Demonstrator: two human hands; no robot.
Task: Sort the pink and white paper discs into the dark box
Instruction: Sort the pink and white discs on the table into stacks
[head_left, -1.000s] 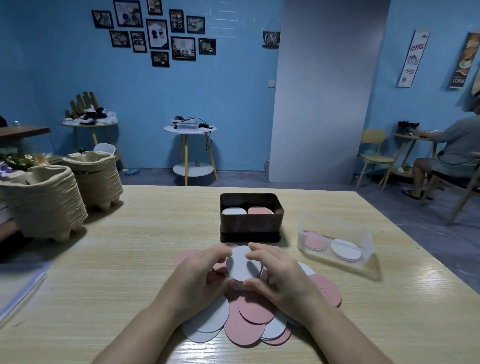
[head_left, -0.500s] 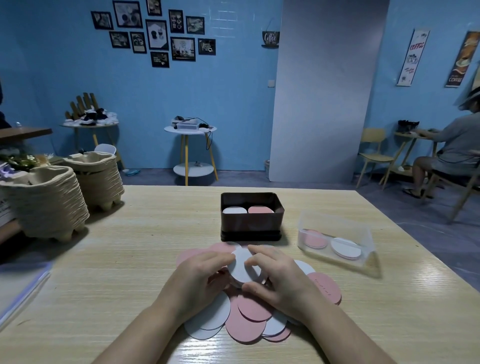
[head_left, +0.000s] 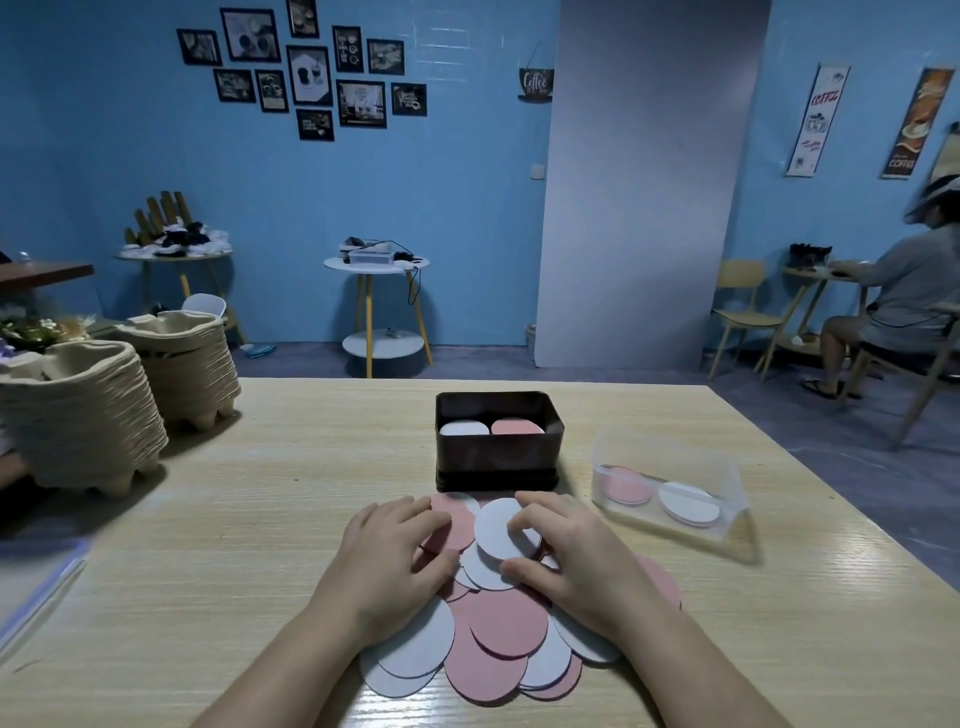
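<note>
The far wall (head_left: 457, 208) is painted blue, and a group of dark framed pictures (head_left: 306, 73) hangs high on it. To their right stands a wide pale grey panel (head_left: 644, 182). A round white side table (head_left: 376, 262) with yellow legs stands before the wall. The floor (head_left: 779, 400) is dull purple-grey. At far right a seated person (head_left: 904, 291) faces a small table, near a pale yellow chair (head_left: 743, 312), under two long posters (head_left: 818, 119). The bench (head_left: 260, 493) is light wood.

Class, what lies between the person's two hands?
Head view: between left hand and right hand, a round white paper disc atop a pile of pink and white discs.
</note>
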